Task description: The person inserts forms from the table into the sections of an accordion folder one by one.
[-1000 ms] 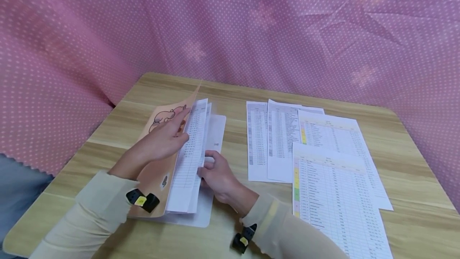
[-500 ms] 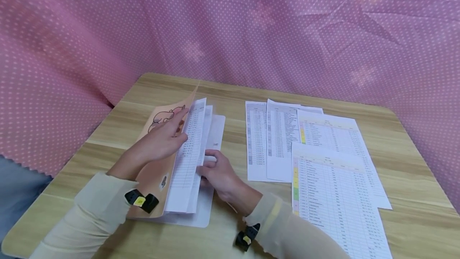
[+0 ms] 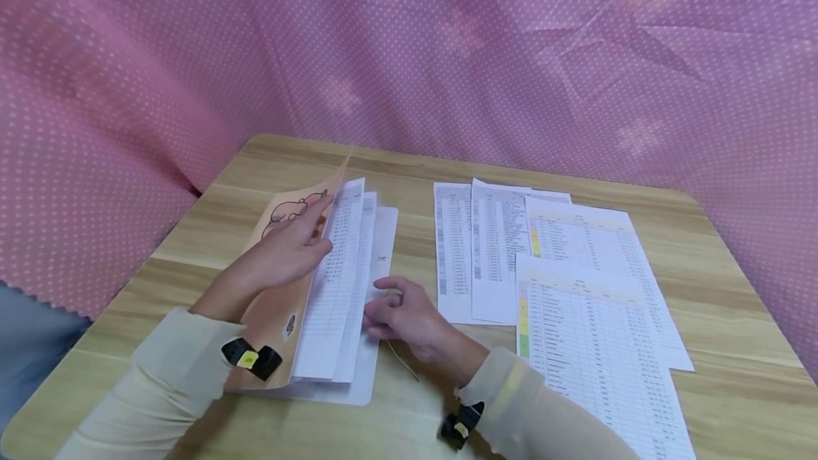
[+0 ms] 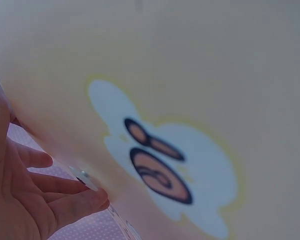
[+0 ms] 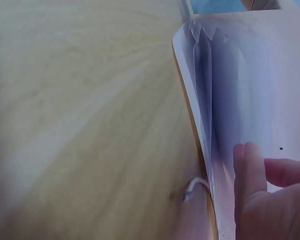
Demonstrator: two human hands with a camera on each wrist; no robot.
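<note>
A peach folder [image 3: 277, 307] with a cartoon on its cover [image 4: 160, 165] lies at the table's left, its cover lifted. My left hand [image 3: 290, 250] presses flat, straight fingers against the cover and the raised printed pages [image 3: 335, 282], holding them up. In the left wrist view the fingers [image 4: 65, 202] lie relaxed along the cover's edge. My right hand [image 3: 399, 307] rests beside the pages' right edge on the folder's white bottom sheet [image 3: 383, 233], fingers loosely extended. The right wrist view shows its fingertips [image 5: 250, 170] lying on that sheet [image 5: 255, 90].
Several loose printed table sheets [image 3: 498, 254] overlap on the right half of the wooden table [image 3: 415, 169], the nearest one [image 3: 594, 346] reaching the front edge. A thin string [image 3: 402, 364] lies by my right wrist. Pink dotted cloth [image 3: 447, 55] hangs behind and beside the table.
My right hand let go of the pages' edge and drew back toward me and to the right, its fingers uncurling. The left hand and the folder cover stayed put.
</note>
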